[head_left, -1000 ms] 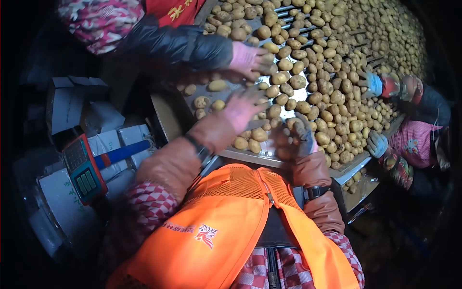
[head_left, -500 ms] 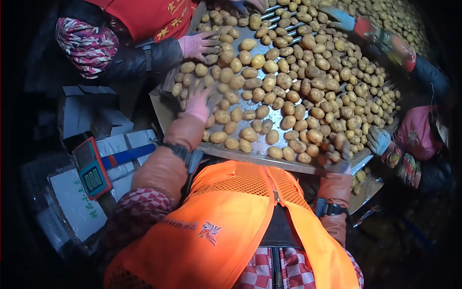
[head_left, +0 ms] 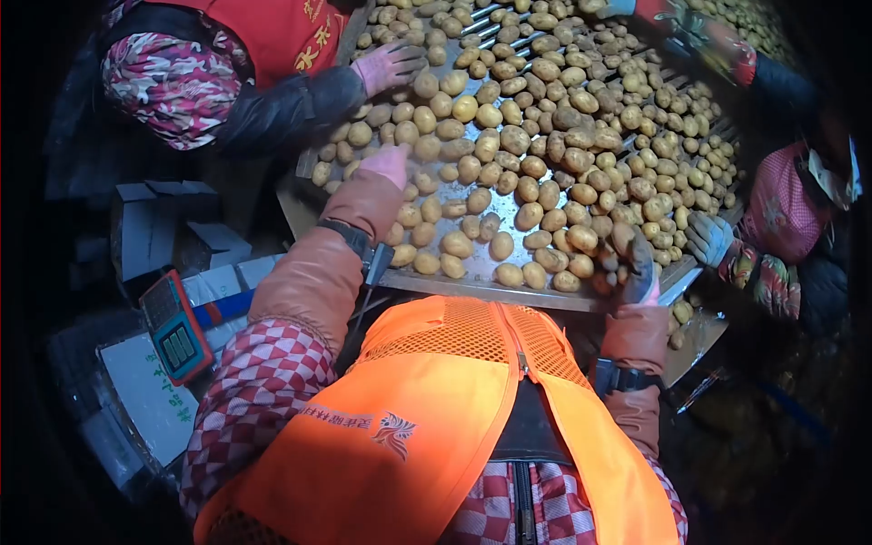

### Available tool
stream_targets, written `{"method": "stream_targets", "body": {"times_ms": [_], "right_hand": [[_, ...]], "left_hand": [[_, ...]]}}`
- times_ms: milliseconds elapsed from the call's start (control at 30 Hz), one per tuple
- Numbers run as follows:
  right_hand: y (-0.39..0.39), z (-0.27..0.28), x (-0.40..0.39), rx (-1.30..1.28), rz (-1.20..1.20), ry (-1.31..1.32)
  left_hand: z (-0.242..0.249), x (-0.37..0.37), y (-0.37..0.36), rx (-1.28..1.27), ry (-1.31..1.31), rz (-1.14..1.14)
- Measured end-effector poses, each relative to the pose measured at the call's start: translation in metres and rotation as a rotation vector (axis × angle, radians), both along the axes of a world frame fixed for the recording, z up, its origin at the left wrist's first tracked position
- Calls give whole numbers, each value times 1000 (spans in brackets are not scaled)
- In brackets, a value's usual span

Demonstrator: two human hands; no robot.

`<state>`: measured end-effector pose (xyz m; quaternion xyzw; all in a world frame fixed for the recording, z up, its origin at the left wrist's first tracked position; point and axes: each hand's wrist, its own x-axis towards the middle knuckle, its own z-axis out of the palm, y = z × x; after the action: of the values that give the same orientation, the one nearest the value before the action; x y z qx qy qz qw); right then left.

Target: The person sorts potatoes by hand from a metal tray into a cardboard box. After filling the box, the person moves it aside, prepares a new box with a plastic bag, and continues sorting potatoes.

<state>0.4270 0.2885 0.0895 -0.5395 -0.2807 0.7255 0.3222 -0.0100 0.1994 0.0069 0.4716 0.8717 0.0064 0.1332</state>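
Note:
My left hand [head_left: 389, 166], in a pink glove, reaches over the potatoes [head_left: 457, 243] on the left of the metal sorting table [head_left: 445, 289]. Its fingers are smeared and partly lost among them. At the table's near right edge, my right hand [head_left: 633, 271] wears a dirty, dark-palmed glove. Its fingers are apart and curved against several potatoes; I see none firmly gripped. Bare metal shows between the potatoes in the middle, while they lie densely to the right.
Across the left corner a co-worker's pink-gloved hand [head_left: 389, 68] touches potatoes. Other co-workers' gloved hands [head_left: 707, 239] are at the right. Metal rollers [head_left: 495, 32] show at the back. A scale [head_left: 177, 327] and cartons [head_left: 145, 381] stand at lower left.
My left hand has moved slightly right and nearer me, its fingers now less visible. My right hand has shifted a little up at the edge. Potatoes on the left have moved closer together.

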Motion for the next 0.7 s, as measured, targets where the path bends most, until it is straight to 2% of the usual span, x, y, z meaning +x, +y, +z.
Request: {"method": "stream_targets", "body": {"times_ms": [67,100,167,200,267,333,400,467,533,633,700], "right_hand": [[10,-2,-4,-123,13,117],[7,-10,-15,-55,-164,203],[-2,-20,-23,-32,-105,109],[-6,-21,-26,-17,-67,60],[-13,-18,-38,-72,93,-12],[-27,-2,-56,-34,241,224],[-31,-21,-73,-37,374,112],[-36,-18,-80,-114,482,137],[-34,-71,-71,-210,525,422],[-43,-33,-87,-311,357,621],[-46,-60,-95,-420,267,911]], "left_hand": [[21,6,0,43,-4,117],[42,24,-4,103,6,103],[35,48,-1,152,-47,-97],[29,59,1,179,-76,-189],[-6,73,18,96,28,-226],[-8,77,28,27,87,-299],[13,78,31,-37,104,-404],[5,68,37,-102,-5,-318],[28,64,40,-160,-173,-146],[107,112,10,26,-365,-76],[110,132,21,39,-547,-153]]}}
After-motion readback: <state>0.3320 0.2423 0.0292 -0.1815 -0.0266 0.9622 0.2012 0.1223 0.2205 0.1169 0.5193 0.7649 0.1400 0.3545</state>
